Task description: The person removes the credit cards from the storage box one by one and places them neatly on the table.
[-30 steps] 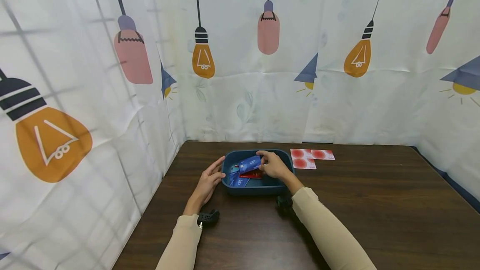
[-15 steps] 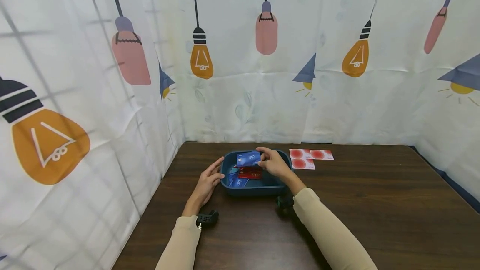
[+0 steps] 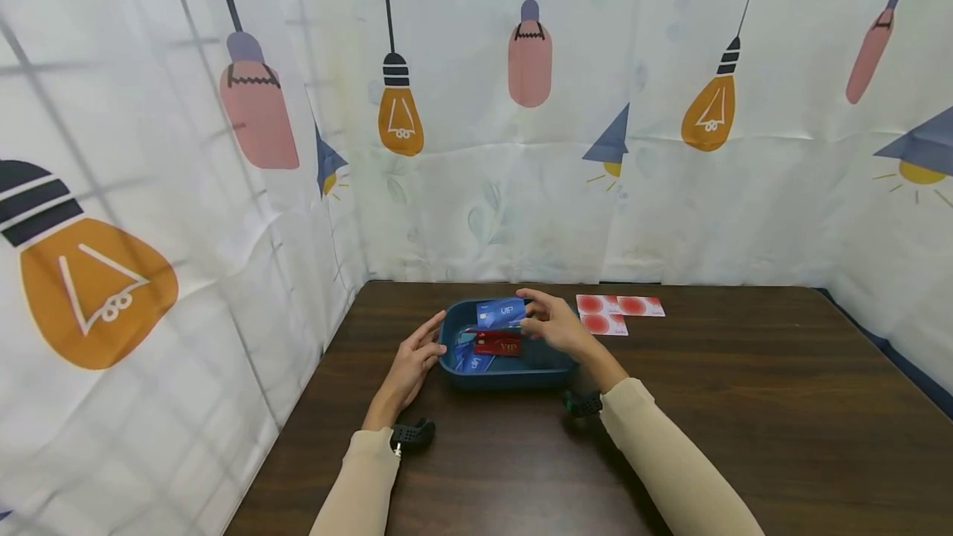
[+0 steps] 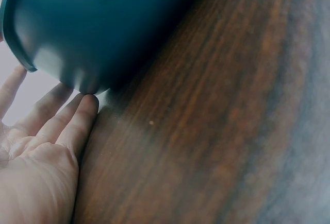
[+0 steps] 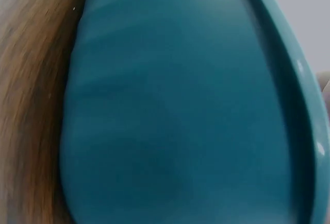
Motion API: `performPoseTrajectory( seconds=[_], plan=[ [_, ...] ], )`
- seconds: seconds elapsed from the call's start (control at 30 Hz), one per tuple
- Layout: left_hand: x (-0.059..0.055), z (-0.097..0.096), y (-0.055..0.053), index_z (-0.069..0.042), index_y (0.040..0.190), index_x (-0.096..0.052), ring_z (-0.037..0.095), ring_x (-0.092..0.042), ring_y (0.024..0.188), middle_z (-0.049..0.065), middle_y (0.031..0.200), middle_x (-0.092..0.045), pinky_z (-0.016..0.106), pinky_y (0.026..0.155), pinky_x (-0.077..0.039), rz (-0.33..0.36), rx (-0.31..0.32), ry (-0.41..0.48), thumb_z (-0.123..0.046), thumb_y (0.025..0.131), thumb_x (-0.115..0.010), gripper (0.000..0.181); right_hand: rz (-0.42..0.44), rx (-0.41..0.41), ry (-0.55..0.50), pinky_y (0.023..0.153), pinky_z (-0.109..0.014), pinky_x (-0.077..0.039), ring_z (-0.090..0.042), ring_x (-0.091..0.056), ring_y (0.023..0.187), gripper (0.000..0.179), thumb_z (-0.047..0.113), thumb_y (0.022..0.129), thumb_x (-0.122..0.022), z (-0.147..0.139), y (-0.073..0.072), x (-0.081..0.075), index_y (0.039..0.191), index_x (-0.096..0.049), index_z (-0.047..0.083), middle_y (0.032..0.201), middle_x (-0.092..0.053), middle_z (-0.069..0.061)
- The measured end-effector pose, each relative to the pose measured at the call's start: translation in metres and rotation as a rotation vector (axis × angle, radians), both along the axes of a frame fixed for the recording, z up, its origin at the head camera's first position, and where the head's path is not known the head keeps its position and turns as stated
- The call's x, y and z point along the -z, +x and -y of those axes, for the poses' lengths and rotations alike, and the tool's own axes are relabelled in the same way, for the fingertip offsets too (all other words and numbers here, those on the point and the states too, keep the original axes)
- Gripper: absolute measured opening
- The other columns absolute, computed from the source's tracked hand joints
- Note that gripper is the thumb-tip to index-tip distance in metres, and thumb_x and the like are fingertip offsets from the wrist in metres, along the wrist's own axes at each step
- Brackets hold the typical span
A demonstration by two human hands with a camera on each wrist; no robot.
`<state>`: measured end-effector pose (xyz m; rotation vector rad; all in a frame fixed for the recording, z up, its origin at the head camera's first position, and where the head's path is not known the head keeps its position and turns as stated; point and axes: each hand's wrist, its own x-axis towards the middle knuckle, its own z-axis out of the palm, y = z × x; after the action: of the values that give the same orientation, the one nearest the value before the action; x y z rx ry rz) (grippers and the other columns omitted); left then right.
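A dark teal plastic tub (image 3: 514, 380) stands on the table. My left hand (image 3: 409, 362) rests at its left end, extended fingers (image 4: 85, 112) touching the outer wall in the left wrist view. Over the tub's far side, my right hand (image 3: 562, 327) pinches a blue VIP card (image 3: 497, 313) by its right edge, the printed face toward me. Below that card a red VIP card (image 3: 497, 344) lies in the tub, with more blue cards (image 3: 473, 362) at the left. In the right wrist view the tub's wall (image 5: 175, 100) hides nearly all of the right hand.
Several white cards with red circles (image 3: 603, 325) lie flat on the brown wooden table (image 3: 730, 404), just right of the tub. A white curtain (image 3: 476, 213) with printed lamps hangs behind the table and along its sides.
The blue card turned from a tilt to face me and rose a little, then shifted slightly right with my right hand. The red card beneath shows more. My left hand stayed put.
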<state>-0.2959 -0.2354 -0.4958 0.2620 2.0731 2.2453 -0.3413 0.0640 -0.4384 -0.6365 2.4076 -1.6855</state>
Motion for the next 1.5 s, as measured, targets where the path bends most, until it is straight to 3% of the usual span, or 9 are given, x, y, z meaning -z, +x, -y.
performPoseTrajectory(
  seconds=[0.13,0.37,0.63,1.0,1.23,1.37,1.5],
  plan=[
    [0.0,0.0,0.001,-0.023,0.158,-0.04,0.029,-0.028,0.155,0.004,0.166,-0.034,0.057,0.123,-0.025,0.002,0.003,-0.001,-0.004,0.1,-0.053,0.062,-0.03,-0.01,-0.022,0.08,-0.035,-0.058,-0.038,-0.069,0.096,0.054,0.006,0.098,-0.065,-0.01,0.004,-0.002,0.15,-0.05,0.01,0.102,-0.064,-0.014],
    [0.001,-0.001,0.002,-0.023,0.158,-0.041,0.029,-0.029,0.155,0.005,0.166,-0.034,0.056,0.123,-0.025,0.006,0.005,0.0,-0.004,0.099,-0.054,0.063,-0.082,-0.011,-0.01,0.078,-0.042,-0.055,-0.022,-0.059,0.081,0.055,0.005,0.098,-0.064,-0.028,0.007,-0.005,0.151,-0.048,0.008,0.094,-0.059,-0.01],
    [0.001,0.001,0.001,-0.022,0.158,-0.04,0.029,-0.023,0.157,0.006,0.167,-0.032,0.058,0.124,-0.023,-0.008,0.009,0.002,-0.004,0.1,-0.053,0.063,-0.113,0.034,0.002,0.078,-0.048,-0.054,-0.02,-0.057,0.079,0.056,0.005,0.097,-0.065,-0.046,0.01,-0.007,0.151,-0.05,0.01,0.092,-0.062,-0.008],
    [0.0,0.001,0.001,-0.021,0.158,-0.041,0.029,-0.02,0.158,0.005,0.167,-0.031,0.057,0.124,-0.022,-0.003,0.006,0.01,-0.002,0.1,-0.052,0.063,-0.068,0.068,-0.024,0.076,-0.038,-0.051,-0.021,-0.055,0.083,0.055,0.007,0.097,-0.066,-0.067,0.015,-0.011,0.15,-0.051,0.008,0.095,-0.061,-0.01],
    [-0.001,0.0,0.002,-0.022,0.158,-0.041,0.029,-0.024,0.156,0.006,0.167,-0.032,0.057,0.124,-0.023,0.003,0.007,0.007,-0.004,0.099,-0.053,0.063,-0.007,0.066,-0.065,0.079,-0.032,-0.058,-0.023,-0.058,0.087,0.057,0.007,0.098,-0.064,-0.084,0.013,-0.011,0.152,-0.047,0.007,0.101,-0.059,-0.014],
    [-0.001,-0.001,0.001,-0.022,0.158,-0.041,0.03,-0.024,0.156,0.006,0.166,-0.033,0.057,0.124,-0.023,0.002,0.006,0.009,-0.004,0.099,-0.053,0.062,-0.026,0.067,-0.072,0.071,-0.027,-0.054,-0.02,-0.057,0.086,0.058,0.006,0.098,-0.065,-0.093,0.01,-0.012,0.152,-0.046,0.001,0.104,-0.061,-0.016],
    [-0.001,-0.001,0.0,-0.022,0.157,-0.042,0.029,-0.024,0.156,0.005,0.166,-0.033,0.057,0.124,-0.023,0.002,-0.001,0.013,-0.003,0.1,-0.053,0.062,-0.059,0.066,-0.049,0.072,-0.029,-0.053,-0.017,-0.057,0.086,0.057,0.005,0.098,-0.064,-0.102,0.006,-0.013,0.151,-0.045,-0.002,0.102,-0.062,-0.016]
  ],
)
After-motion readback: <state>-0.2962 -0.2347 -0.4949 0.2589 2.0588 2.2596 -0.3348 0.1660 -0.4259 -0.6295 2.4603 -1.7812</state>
